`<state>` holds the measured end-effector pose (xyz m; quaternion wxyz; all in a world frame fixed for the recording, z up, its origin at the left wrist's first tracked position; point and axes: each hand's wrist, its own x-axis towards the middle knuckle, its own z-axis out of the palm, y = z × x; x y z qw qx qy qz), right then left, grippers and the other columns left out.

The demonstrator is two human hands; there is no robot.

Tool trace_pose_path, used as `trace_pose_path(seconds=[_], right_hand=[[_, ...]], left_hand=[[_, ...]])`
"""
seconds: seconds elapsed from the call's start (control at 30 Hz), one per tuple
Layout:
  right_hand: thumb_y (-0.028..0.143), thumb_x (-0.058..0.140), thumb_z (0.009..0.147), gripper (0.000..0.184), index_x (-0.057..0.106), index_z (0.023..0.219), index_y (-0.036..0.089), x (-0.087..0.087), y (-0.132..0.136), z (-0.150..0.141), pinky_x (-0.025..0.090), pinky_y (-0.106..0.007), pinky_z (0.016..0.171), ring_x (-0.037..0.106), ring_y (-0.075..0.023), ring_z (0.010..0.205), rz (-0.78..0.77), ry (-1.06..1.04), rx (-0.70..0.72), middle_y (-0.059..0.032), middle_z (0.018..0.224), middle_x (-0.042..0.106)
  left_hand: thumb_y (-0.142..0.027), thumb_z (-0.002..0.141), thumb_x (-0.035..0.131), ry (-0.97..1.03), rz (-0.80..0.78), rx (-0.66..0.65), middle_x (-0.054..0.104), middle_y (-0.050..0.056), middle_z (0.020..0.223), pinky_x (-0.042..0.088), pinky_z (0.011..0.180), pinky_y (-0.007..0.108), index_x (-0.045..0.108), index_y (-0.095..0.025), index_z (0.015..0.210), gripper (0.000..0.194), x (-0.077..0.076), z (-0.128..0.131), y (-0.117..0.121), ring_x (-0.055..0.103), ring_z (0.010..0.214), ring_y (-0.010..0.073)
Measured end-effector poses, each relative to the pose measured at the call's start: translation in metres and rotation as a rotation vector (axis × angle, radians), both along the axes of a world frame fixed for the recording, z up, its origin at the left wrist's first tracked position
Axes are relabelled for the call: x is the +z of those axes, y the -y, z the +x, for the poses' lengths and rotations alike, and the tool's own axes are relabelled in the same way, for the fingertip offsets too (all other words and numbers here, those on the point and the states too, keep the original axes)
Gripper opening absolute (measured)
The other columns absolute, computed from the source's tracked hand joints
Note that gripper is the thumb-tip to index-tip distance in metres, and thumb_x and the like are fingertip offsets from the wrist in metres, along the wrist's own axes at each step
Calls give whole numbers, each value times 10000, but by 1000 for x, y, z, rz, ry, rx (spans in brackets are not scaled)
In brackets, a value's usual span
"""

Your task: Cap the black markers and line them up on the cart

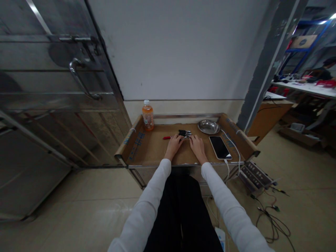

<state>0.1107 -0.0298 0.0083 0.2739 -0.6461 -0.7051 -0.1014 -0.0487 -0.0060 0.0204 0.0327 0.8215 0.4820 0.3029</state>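
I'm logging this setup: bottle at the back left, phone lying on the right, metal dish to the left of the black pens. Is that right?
Not quite: the head view shows the metal dish to the right of the black pens. The bottle at the back left and the phone lying on the right are correct.

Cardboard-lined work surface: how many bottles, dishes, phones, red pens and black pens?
Clear plastic bottle with orange liquid: 1
Round shiny metal dish: 1
Flat black-screened phone: 1
Slim red pen: 1
Slim black pens: too bunched to count
Total: 4, without black pens
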Motion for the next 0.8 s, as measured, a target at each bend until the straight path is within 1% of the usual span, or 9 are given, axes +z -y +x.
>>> trace_pose_path(seconds=[0.17, 0.27, 0.33, 0.37, 0.47, 0.53, 0.63, 0.7, 0.8], right_hand=[[210, 331, 950, 329, 603, 1130, 170, 6, 2, -1, 410, -354, 871, 574, -225, 955, -33, -19, 41, -140, 1070, 617], [153, 311, 930, 405, 519, 1275, 187, 7, 2, -2, 423, -359, 914, 577, -215, 1031, -26, -68, 192, -121, 1149, 621], [120, 303, 905, 510, 389, 1396, 223, 6, 1, -3, 432, -354, 940, 575, -196, 1079, -20, -113, 308, -91, 1227, 603], [117, 308, 893, 554, 326, 1435, 233, 6, 1, -3, 437, -354, 948, 574, -191, 1092, -19, -135, 340, -83, 1260, 588], [139, 344, 871, 613, 239, 1473, 198, 2, -1, -5, 443, -364, 969, 564, -197, 1129, -7, -186, 334, -100, 1317, 550], [142, 357, 861, 614, 253, 1466, 168, -1, -3, -5, 442, -372, 977, 554, -205, 1147, 3, -195, 302, -120, 1315, 548], [119, 341, 855, 569, 343, 1423, 156, -5, -7, -4, 431, -385, 993, 542, -211, 1158, 15, -181, 262, -127, 1294, 562], [98, 332, 852, 528, 416, 1371, 146, -8, -9, -2, 417, -389, 1004, 523, -214, 1171, 26, -168, 241, -127, 1289, 562], [84, 340, 854, 464, 495, 1289, 133, -9, -9, -1, 407, -379, 995, 503, -221, 1159, 18, -125, 202, -131, 1262, 566]], left_hand=[[-258, 909, 517, 5, 22, -47, 592, 65, 1043, 463, 867, 298, 619, -207, 1052, 183, 0, -1, -1, 598, 951, 179], [-246, 919, 498, 25, 25, -65, 594, 63, 1054, 465, 864, 280, 600, -203, 1070, 187, -1, -1, 0, 602, 960, 169], [-249, 935, 462, 46, 16, -20, 595, 70, 1068, 470, 832, 263, 580, -191, 1087, 201, -1, 0, 1, 606, 942, 163], [-257, 943, 443, 51, 15, 24, 596, 75, 1070, 471, 813, 256, 572, -183, 1086, 206, -1, 1, 1, 608, 927, 162], [-272, 952, 408, 29, 45, 193, 605, 94, 1029, 465, 815, 273, 569, -166, 1041, 212, 1, 2, 3, 601, 915, 182], [-262, 946, 405, 9, 75, 300, 607, 115, 1010, 455, 859, 319, 573, -159, 1010, 207, 2, 1, 5, 586, 954, 218], [-227, 935, 386, 14, 78, 425, 591, 154, 1042, 440, 892, 395, 572, -143, 993, 212, 2, 0, 8, 559, 1015, 273], [-196, 930, 356, 7, 76, 473, 579, 176, 1060, 441, 886, 419, 567, -130, 986, 228, 1, -1, 9, 550, 1023, 289], [-161, 921, 329, -46, 101, 510, 579, 183, 1045, 452, 866, 413, 559, -117, 973, 240, -2, -1, 9, 549, 1005, 284]])
